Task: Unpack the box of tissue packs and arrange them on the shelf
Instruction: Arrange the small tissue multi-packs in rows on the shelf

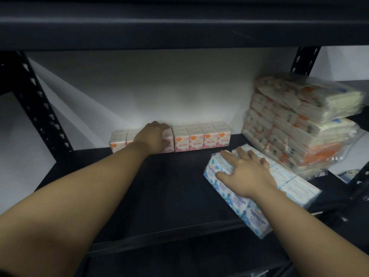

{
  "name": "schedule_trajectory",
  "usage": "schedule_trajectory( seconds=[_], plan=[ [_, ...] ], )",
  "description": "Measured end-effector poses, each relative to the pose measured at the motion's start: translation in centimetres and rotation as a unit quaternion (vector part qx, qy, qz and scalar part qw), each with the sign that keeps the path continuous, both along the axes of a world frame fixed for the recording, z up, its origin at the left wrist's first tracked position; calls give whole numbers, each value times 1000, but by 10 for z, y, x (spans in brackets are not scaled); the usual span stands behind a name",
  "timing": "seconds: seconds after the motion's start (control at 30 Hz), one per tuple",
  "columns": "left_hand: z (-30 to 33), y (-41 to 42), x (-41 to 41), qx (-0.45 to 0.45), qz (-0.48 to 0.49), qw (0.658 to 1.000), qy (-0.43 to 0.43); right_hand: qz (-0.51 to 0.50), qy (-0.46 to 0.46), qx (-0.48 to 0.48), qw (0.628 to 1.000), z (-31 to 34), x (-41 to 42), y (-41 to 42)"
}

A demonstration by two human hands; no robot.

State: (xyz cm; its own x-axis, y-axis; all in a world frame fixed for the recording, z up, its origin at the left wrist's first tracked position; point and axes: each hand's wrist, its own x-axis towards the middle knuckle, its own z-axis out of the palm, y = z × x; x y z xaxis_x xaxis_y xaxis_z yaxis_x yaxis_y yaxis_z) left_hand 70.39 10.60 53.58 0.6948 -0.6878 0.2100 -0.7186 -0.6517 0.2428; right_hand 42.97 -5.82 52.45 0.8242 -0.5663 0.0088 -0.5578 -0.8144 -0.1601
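A row of pink tissue packs (pixel 201 136) stands upright along the back of the dark shelf (pixel 139 186), against the white wall. My left hand (pixel 154 136) reaches deep into the shelf and grips a pink pack in the left part of that row. A blue-and-white bundle of tissue packs (pixel 239 202) lies slantwise at the shelf's front right. My right hand (pixel 245 172) rests flat on top of it, fingers spread, thumb against its near side.
A tall pile of orange-and-white tissue bundles (pixel 299 124) in clear wrap fills the right end of the shelf. Black perforated uprights (pixel 38 104) frame both sides, and a dark upper shelf beam (pixel 179 25) hangs overhead. Bare shelf lies between the arms.
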Motion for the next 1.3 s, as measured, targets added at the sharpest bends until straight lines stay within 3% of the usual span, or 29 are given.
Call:
schedule_trajectory(
  seconds=[0.17,0.43,0.67,0.83,1.07,1.3],
  plan=[
    [-7,-32,-11,17,-61,997,-41,0,-3,0,1000,0,-2,0],
    [-10,-46,-10,38,7,994,-102,2,-11,3,1000,0,-2,-1],
    [-14,-43,-21,11,-21,993,-118,1,-8,-2,1000,-1,0,-2],
    [-38,-4,-66,-86,-69,991,-81,-17,-8,-1,1000,-2,5,-1],
    [-75,54,-109,-48,-43,996,60,-59,15,-23,998,4,12,-1],
    [-81,100,-125,-29,-48,992,110,-69,18,-19,997,8,12,10]
  ],
)
